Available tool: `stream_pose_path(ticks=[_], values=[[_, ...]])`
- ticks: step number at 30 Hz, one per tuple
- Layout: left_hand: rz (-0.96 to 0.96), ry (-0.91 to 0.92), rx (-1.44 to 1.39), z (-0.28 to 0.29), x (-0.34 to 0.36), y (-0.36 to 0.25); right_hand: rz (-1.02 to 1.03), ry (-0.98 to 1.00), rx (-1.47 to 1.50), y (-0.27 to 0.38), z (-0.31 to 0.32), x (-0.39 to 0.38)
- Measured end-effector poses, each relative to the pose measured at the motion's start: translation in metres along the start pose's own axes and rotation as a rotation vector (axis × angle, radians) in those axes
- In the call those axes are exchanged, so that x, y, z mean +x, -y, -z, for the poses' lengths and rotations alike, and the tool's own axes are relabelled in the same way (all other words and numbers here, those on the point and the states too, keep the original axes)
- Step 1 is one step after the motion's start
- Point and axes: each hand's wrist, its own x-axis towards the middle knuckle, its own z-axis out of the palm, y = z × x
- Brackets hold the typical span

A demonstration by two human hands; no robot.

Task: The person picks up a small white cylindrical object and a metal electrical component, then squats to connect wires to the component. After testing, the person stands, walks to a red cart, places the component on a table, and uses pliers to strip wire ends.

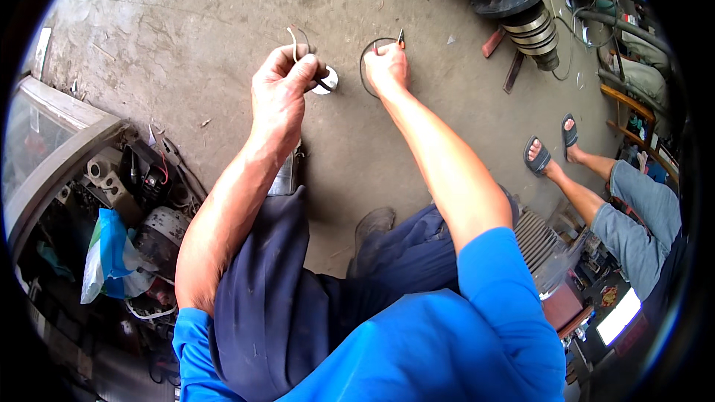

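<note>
My left hand (284, 82) is closed, thumb against fingers, on a dark cable (325, 85). A thin white wire (292, 36) curls up above the fingers. Just beyond the thumb shows a white round thing (330, 76), partly hidden by the hand; I cannot tell whether it is held or lies on the floor. My right hand (388, 68) is closed round a thin black wire (362, 67) that loops past its left side. A small clip with an orange end (401, 39) sticks up from this fist, and a red tip shows beside it. The hands are apart.
Metal parts, pliers and a blue-and-white bag (112, 253) are heaped on the left by a framed glass panel (45, 134). A ringed metal machine part (532, 30) stands at the far right. On the right, a person in sandals (536, 156) sits near a lit screen (618, 318).
</note>
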Motion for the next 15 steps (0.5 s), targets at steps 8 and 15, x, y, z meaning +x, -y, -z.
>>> stream_pose_path(ticks=[8,15], values=[[0.053,0.131,0.113,-0.015,-0.003,0.001,0.414,0.298,0.491,-0.011,0.074,-0.084],[0.120,0.224,0.258,-0.022,-0.007,0.004,0.403,0.266,0.770,0.001,0.098,-0.104]])
